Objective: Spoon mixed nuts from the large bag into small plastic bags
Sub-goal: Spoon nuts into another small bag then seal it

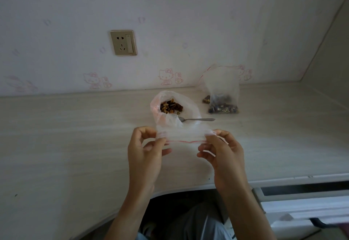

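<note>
Above the pale desk (75, 145) I hold an empty small clear plastic bag (185, 137) with a red zip line, stretched flat between both hands. My left hand (145, 152) pinches its left end and my right hand (221, 152) pinches its right end. Behind it the large bag (170, 115) stands open, with mixed nuts (171, 106) visible inside. A metal spoon (196, 119) lies on the desk to the right of the large bag, its bowl partly hidden by the plastic. A filled small bag (222, 92) stands at the back right.
A wall with a power socket (123, 42) rises right behind the desk. A side panel (328, 54) closes the desk's right end. The curved front edge of the desk runs past my lap, with white drawers (302, 207) at the lower right.
</note>
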### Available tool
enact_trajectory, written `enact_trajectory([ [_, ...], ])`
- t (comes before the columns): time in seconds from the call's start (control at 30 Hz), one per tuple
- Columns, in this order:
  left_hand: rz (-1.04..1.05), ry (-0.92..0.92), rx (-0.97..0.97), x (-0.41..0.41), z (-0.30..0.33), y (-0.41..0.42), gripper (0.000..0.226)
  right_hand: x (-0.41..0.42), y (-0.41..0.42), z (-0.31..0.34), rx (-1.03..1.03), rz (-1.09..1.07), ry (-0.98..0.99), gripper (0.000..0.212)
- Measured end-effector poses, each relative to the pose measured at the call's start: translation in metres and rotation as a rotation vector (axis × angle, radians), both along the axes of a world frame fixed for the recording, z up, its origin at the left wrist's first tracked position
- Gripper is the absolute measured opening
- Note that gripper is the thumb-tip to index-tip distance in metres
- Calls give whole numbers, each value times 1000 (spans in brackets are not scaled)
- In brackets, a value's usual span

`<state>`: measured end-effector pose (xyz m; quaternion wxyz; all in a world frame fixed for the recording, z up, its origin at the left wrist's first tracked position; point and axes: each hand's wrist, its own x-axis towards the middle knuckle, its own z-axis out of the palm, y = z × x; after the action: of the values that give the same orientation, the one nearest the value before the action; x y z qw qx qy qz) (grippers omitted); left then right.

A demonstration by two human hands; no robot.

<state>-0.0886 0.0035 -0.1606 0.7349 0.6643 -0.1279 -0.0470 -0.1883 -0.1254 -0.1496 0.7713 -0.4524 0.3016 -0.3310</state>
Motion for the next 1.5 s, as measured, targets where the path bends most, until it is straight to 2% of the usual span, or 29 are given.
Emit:
enact_trajectory([
  [0.13,-33,41,-63,-2,1,4,13,-1,0,-3,115,-18,-74,10],
  [0.27,-163,278,-222,-4,6,6,12,2,-4,-5,377,94,-207,12],
  [0.4,-339,471,-394,0,10,10,19,2,-5,-5,520,223,-250,7],
  [0.53,-439,521,-399,3,6,12,30,0,-6,-4,476,291,-226,32],
  [0.57,-458,505,-365,3,6,12,28,0,-6,-3,446,313,-219,33],
  [0.67,-474,385,-184,1,9,13,12,1,-5,0,418,376,-218,18],
  [0.77,-442,381,-143,2,11,11,17,1,-7,0,449,455,-245,33],
  [0.83,-433,482,-197,5,11,11,14,0,-9,0,475,477,-268,37],
  [1.0,-595,850,-504,12,12,19,16,0,-12,-1,502,467,-269,16],
  [1.03,-630,852,-555,12,11,20,15,0,-12,-1,486,482,-280,14],
  [1.1,-662,737,-566,10,9,17,9,0,-11,-2,400,521,-287,13],
  [1.17,-640,558,-477,8,7,13,11,0,-10,-3,271,529,-261,18],
  [1.27,-543,342,-339,7,5,6,41,1,-10,-5,81,474,-182,29],
  [1.33,-424,264,-242,5,4,3,30,2,-9,-6,-18,413,-102,31],
  [1.43,-255,174,-65,2,4,-3,32,4,-7,-8,1,306,-49,10],
  [1.5,-188,138,-17,1,4,-7,20,7,-6,-9,96,232,-39,5],
])
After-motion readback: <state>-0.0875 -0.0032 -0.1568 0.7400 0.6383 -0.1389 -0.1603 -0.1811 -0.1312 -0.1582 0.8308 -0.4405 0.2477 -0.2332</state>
